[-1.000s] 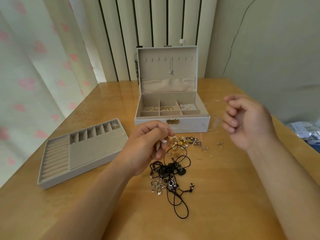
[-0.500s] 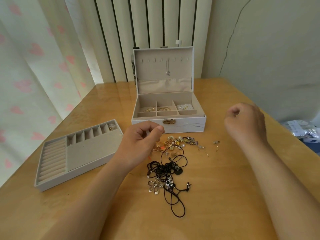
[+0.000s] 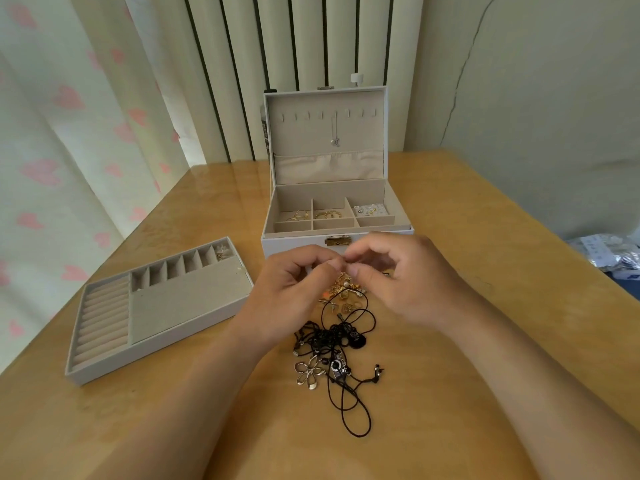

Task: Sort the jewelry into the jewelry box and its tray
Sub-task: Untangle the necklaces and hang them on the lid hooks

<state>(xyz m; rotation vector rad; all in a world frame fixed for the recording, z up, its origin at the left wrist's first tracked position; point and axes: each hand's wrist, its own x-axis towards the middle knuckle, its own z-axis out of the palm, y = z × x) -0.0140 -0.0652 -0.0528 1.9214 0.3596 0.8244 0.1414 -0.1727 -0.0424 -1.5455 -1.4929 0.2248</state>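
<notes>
- Pale wood table [image 3: 502, 220], set against striped blinds [image 3: 277, 46] and a heart-print curtain [image 3: 69, 133], carries the whole job. The jewelry box [image 3: 277, 241] stands open at the far middle. Its tray [image 3: 183, 306] sits out to the left, likely so both levels can be reached at once.
- Unsorted jewelry lies just in front of the box: a small gold pile [image 3: 346, 292] nearest it, tangled black cords [image 3: 332, 337] closer to the person, and a silver flower pendant [image 3: 308, 374] at the tangle's left edge.
- The left hand [image 3: 287, 292] and right hand [image 3: 405, 278] meet above the gold pile. Each has its thumb drawn to its forefinger in a narrow pinch, and the two sets of fingertips nearly touch.
- Whatever sits between them is too small to make out (a fine chain or a stud would fit, but I cannot tell).
- Two hands at one spot suggests a tiny piece being separated or fastened before it is placed.
- Gold pieces [image 3: 298, 215] and gold hoops [image 3: 329, 214] fill two back compartments, with pale studs [image 3: 372, 209] in the back right one. A silver necklace [image 3: 335, 133] hangs from a lid hook.
- The tray holds one item, in its end cell [image 3: 221, 252]. The ring rolls look unused, so I judge the sorting well short of done.
</notes>
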